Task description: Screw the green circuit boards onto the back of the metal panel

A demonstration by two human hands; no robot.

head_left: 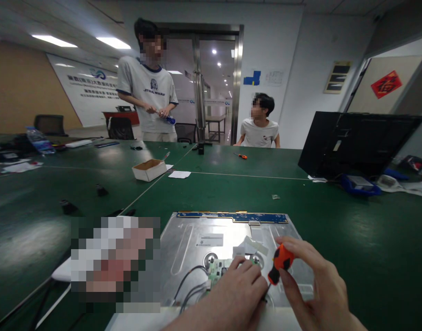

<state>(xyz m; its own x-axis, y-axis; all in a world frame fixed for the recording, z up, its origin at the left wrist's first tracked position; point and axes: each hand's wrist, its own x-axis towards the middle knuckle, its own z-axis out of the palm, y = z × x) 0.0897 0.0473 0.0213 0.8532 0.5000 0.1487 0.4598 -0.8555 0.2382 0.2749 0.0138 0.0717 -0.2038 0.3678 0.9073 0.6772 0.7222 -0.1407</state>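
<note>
A metal-backed display panel (pixel 179 271) lies in front of me, with a blue circuit strip (pixel 214 217) along its far edge. Near its middle sits a green circuit board (pixel 216 269) with black cables at its left side. My right hand (pixel 323 285) pinches the orange and black handle of a screwdriver (pixel 282 258) between thumb and fingers. The shaft slants down to the left, and its tip is hidden behind my left hand (pixel 243 280). That hand rests over the board with fingers curled together; whatever lies under them is hidden.
A small open box (pixel 149 171) and white paper (pixel 179 174) lie farther back on the green table (pixel 231 188). Another screwdriver (pixel 242 156) is at the far side. A large black monitor (pixel 356 142) stands right. Two people are across the table. A blurred-out patch covers the left.
</note>
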